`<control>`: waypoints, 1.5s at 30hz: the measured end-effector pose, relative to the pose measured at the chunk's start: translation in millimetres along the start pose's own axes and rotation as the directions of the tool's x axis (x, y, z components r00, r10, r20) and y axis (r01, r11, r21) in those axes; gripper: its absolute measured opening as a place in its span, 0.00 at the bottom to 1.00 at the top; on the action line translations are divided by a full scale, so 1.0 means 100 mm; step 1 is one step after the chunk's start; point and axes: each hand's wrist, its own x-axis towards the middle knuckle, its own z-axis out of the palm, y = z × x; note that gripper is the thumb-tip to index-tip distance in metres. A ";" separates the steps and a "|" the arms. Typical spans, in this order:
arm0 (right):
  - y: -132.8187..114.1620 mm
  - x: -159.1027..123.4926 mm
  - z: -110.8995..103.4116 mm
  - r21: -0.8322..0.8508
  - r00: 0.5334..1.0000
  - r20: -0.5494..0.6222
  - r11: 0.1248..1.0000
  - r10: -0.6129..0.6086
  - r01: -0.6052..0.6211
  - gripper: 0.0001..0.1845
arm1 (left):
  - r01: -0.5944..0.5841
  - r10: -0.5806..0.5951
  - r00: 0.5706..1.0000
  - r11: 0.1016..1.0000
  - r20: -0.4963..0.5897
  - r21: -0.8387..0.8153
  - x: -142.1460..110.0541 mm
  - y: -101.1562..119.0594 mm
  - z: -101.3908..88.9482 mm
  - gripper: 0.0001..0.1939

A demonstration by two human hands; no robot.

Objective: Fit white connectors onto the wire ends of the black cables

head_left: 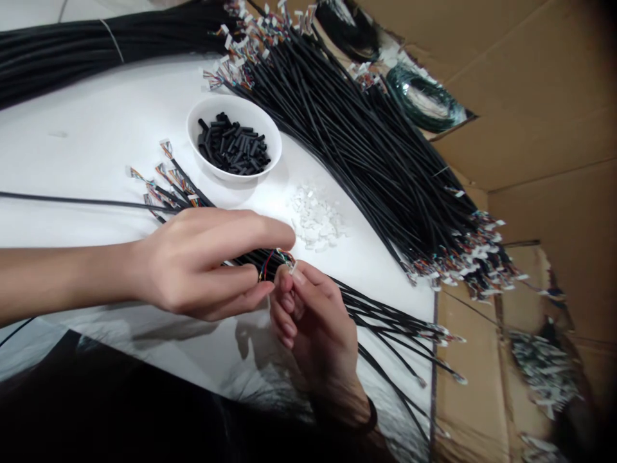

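My right hand [318, 315] pinches a small white connector [292, 267] between thumb and fingertip. Thin coloured wires [267, 263] run from around the connector to the fingers of my left hand [202, 260], which close on their other side. Its index finger reaches over the wires, close to the connector. Partly hidden beneath both hands lies a bunch of black cables [380, 307] with connectors on their ends. A loose heap of small clear-white connector housings [318, 218] is just beyond my fingertips.
A white bowl [193, 138] holds short black tubes [234, 145]. Behind it lies a large bundle of black cables [347, 141] with wired ends. Another thick cable bundle [58, 48] is at the upper left. Cardboard [544, 128] borders the white table [62, 154] on the right.
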 end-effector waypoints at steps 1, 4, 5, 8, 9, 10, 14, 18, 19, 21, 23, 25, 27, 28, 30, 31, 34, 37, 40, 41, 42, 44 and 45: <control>0.00 0.00 0.00 0.009 1.000 -0.011 1.000 -0.006 0.007 0.12 | -0.046 0.046 0.999 0.999 -0.001 0.021 0.00 -0.01 0.00 0.04; 0.03 0.01 0.00 -0.002 0.999 -0.019 0.999 -0.045 0.045 0.12 | -0.104 0.108 0.993 0.992 -0.051 0.075 0.03 0.00 0.00 0.02; 0.05 0.01 -0.01 -0.020 0.998 -0.017 0.998 -0.066 0.065 0.12 | -0.072 0.076 0.994 0.996 -0.076 0.051 0.05 0.01 0.00 0.02; 0.10 0.00 -0.02 -0.105 0.991 -0.029 0.986 -0.131 0.128 0.13 | 0.068 -0.079 0.990 0.993 -0.115 -0.095 0.10 0.06 0.01 0.05; 0.12 0.00 -0.02 -0.138 0.988 -0.042 0.980 -0.151 0.144 0.13 | 0.111 -0.128 0.985 0.984 -0.115 -0.140 0.11 0.07 0.01 0.05; 0.14 -0.01 -0.02 -0.171 0.984 -0.053 0.973 -0.168 0.157 0.13 | 0.141 -0.161 0.981 0.975 -0.112 -0.170 0.12 0.08 0.02 0.06; 0.18 -0.01 -0.01 -0.268 0.974 -0.064 0.944 -0.216 0.192 0.13 | 0.206 -0.231 0.968 0.954 -0.101 -0.217 0.11 0.09 0.02 0.06; 0.21 -0.01 -0.01 -0.310 0.968 -0.023 0.923 -0.249 0.230 0.14 | 0.232 -0.251 0.965 0.950 -0.070 -0.209 0.10 0.08 0.01 0.06; 0.22 -0.01 -0.02 -0.316 0.968 -0.017 0.920 -0.252 0.233 0.15 | 0.235 -0.252 0.966 0.950 -0.061 -0.207 0.10 0.07 0.01 0.06; 0.23 -0.01 -0.03 -0.326 0.969 -0.017 0.918 -0.246 0.227 0.15 | 0.247 -0.262 0.964 0.946 -0.046 -0.211 0.11 0.08 0.01 0.07; 0.24 -0.01 -0.04 -0.334 0.971 -0.013 0.917 -0.237 0.219 0.15 | 0.260 -0.276 0.960 0.938 -0.039 -0.229 0.11 0.08 0.01 0.07; 0.25 -0.01 -0.05 -0.325 0.973 -0.005 0.920 -0.232 0.217 0.14 | 0.274 -0.292 0.956 0.928 -0.037 -0.252 0.11 0.09 0.01 0.08; 0.26 0.00 -0.05 -0.307 0.974 0.001 0.927 -0.227 0.217 0.14 | 0.286 -0.304 0.952 0.918 -0.025 -0.276 0.12 0.09 0.00 0.08; 0.26 0.00 -0.05 -0.301 0.975 0.005 0.929 -0.224 0.215 0.14 | 0.292 -0.310 0.951 0.912 -0.019 -0.287 0.12 0.10 0.00 0.08; 0.26 0.00 -0.06 -0.294 0.976 0.012 0.932 -0.217 0.211 0.14 | 0.304 -0.322 0.947 0.904 -0.012 -0.300 0.12 0.09 0.00 0.08; 0.26 0.00 -0.07 -0.293 0.977 0.016 0.933 -0.211 0.207 0.14 | 0.306 -0.326 0.945 0.902 -0.014 -0.304 0.12 0.09 0.00 0.08; 0.26 0.00 -0.08 -0.283 0.985 0.021 0.944 -0.173 0.172 0.14 | 0.299 -0.323 0.946 0.900 -0.024 -0.319 0.11 0.09 0.01 0.07; 0.24 0.00 -0.08 -0.243 0.991 0.031 0.960 -0.133 0.136 0.14 | 0.274 -0.302 0.953 0.899 -0.033 -0.342 0.11 0.08 0.02 0.07; 0.21 0.01 -0.06 -0.172 0.994 0.041 0.979 -0.100 0.105 0.14 | 0.235 -0.272 0.960 0.910 -0.064 -0.343 0.11 0.08 0.02 0.07; 0.20 0.01 -0.05 -0.150 0.995 0.046 0.985 -0.083 0.089 0.14 | 0.216 -0.255 0.964 0.917 -0.077 -0.334 0.11 0.08 0.02 0.07; 0.20 0.01 -0.05 -0.133 0.996 0.051 0.988 -0.069 0.075 0.13 | 0.196 -0.236 0.968 0.926 -0.089 -0.322 0.12 0.08 0.03 0.07; 0.19 0.01 -0.05 -0.121 0.997 0.059 0.991 -0.055 0.062 0.13 | 0.146 -0.185 0.976 0.946 -0.111 -0.291 0.12 0.07 0.02 0.07; 0.19 0.01 -0.05 -0.123 0.996 0.062 0.990 -0.057 0.065 0.13 | 0.118 -0.156 0.980 0.955 -0.122 -0.274 0.13 0.07 0.02 0.07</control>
